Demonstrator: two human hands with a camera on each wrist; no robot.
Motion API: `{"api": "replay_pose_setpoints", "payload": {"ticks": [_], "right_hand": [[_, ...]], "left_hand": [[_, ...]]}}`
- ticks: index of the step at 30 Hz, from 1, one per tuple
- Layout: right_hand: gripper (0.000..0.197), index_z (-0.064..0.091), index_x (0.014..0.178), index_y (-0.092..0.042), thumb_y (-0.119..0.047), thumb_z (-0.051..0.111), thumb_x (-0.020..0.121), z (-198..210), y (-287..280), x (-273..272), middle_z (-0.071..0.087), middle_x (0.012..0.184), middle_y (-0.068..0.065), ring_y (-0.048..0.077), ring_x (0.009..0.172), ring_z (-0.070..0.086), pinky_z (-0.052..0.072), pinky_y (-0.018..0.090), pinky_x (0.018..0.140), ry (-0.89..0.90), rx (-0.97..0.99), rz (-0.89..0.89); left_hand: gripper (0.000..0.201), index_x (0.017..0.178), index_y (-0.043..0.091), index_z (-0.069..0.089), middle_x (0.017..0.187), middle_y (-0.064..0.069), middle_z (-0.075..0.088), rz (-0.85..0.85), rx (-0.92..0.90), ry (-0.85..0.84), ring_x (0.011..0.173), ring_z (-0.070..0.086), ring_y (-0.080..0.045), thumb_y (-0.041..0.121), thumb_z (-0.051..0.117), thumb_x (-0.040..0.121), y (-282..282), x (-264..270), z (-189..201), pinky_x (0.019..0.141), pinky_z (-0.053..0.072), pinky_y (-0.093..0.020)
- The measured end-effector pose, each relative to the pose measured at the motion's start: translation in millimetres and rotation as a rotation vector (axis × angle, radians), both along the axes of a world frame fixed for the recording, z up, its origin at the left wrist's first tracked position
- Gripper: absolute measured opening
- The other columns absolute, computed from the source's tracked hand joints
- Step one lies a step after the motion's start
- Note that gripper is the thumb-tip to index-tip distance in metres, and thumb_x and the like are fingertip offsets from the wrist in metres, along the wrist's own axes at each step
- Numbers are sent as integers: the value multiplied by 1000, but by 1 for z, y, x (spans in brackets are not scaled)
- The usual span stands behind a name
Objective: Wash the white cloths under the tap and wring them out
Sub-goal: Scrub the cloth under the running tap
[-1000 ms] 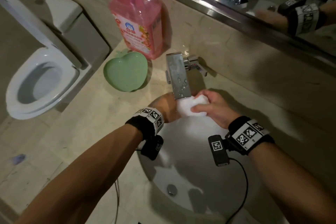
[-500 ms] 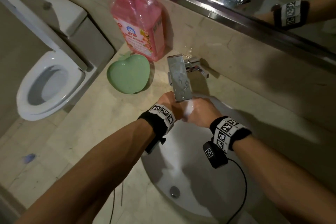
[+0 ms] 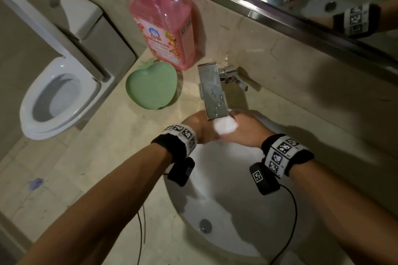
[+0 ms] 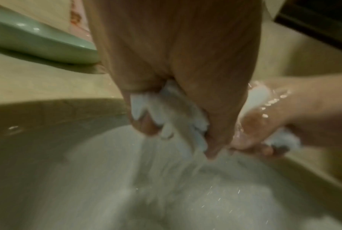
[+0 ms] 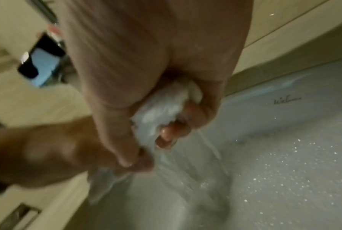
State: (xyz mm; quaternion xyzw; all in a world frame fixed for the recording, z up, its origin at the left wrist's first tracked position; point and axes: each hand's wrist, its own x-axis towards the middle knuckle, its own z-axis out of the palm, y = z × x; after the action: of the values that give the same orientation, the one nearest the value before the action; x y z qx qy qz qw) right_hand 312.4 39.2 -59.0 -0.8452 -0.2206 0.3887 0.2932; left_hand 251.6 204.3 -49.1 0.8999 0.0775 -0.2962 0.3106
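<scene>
A wet white cloth [image 3: 225,128] is bunched between both hands just under the chrome tap spout [image 3: 213,94], over the back of the white basin [image 3: 237,211]. My left hand [image 3: 199,127] grips one end; the left wrist view shows its fingers curled round the cloth [image 4: 172,113] with water running off. My right hand [image 3: 245,130] grips the other end, its fingers [image 5: 166,137] closed round the cloth [image 5: 162,112]. Water streams down from the cloth into the basin.
A pink soap bottle [image 3: 163,26] stands on the marble counter behind a green apple-shaped dish [image 3: 151,85]. The tap lever [image 3: 231,76] sticks out right. A mirror ledge [image 3: 280,23] runs above. A toilet [image 3: 56,97] sits left. The drain [image 3: 205,225] lies low in the basin.
Both hands have closed in on the cloth under the spout and twisted; the white bundle, once largely hidden, shows again between them.
</scene>
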Motion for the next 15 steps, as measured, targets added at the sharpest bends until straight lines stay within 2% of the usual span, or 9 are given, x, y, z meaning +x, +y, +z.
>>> {"api": "replay_pose_setpoints", "payload": {"ticks": [1,3,5,7,9,10,12,13,15], "right_hand": [[58,54,112,-27,-44,85,66,4,-3,0,66,105,-6,11,85,65,50,26,67,131,51,-89],[52,46,112,-27,-31,73,67,11,-6,-3,60,111,5,16,74,64,47,28,58,381,189,-263],[44,46,112,-20,-20,60,70,18,-6,-5,56,114,15,20,69,62,46,30,55,514,319,-405],[27,50,108,-13,-12,56,82,24,-3,-8,56,106,18,22,66,60,46,32,55,527,382,-463],[9,53,105,-13,-8,53,97,28,2,-14,62,94,17,20,63,59,46,32,54,485,388,-463],[8,54,108,-13,-10,54,100,27,6,-16,65,93,17,20,62,59,46,32,54,467,383,-469],[16,55,117,-10,-13,58,101,27,14,-21,69,94,19,19,59,60,47,30,51,435,380,-473],[20,56,119,-9,-14,60,100,27,18,-25,70,93,20,19,57,59,47,29,49,414,383,-469],[13,62,112,-13,-15,64,99,28,27,-32,70,83,14,17,51,57,47,27,45,353,390,-475]], "left_hand": [[66,136,32,47,131,-1,58,-28,-16,-10,110,59,-24,47,73,77,2,-2,1,90,46,-31],[76,139,16,40,130,-4,56,77,-113,14,113,58,-22,37,79,78,11,-12,-1,99,48,-35],[73,132,6,34,119,-2,57,175,-191,8,104,61,-18,32,78,81,19,-24,1,89,53,-30],[48,117,8,40,99,3,57,151,-206,-59,83,61,-2,31,71,88,24,-34,6,71,49,-16],[24,106,6,55,88,-1,57,164,-192,-177,76,59,0,28,56,98,27,-44,13,71,46,-13],[25,106,5,58,93,-7,58,171,-164,-219,82,58,-7,28,49,101,28,-48,15,78,47,-20],[30,126,11,53,111,-8,61,238,-147,-219,94,57,-22,27,38,105,31,-57,17,85,45,-28],[31,133,18,46,114,-6,61,280,-156,-207,97,58,-23,27,36,105,31,-61,18,83,42,-26],[26,128,28,48,113,0,65,340,-227,-214,98,61,-14,27,40,103,28,-65,20,82,40,-19]]}}
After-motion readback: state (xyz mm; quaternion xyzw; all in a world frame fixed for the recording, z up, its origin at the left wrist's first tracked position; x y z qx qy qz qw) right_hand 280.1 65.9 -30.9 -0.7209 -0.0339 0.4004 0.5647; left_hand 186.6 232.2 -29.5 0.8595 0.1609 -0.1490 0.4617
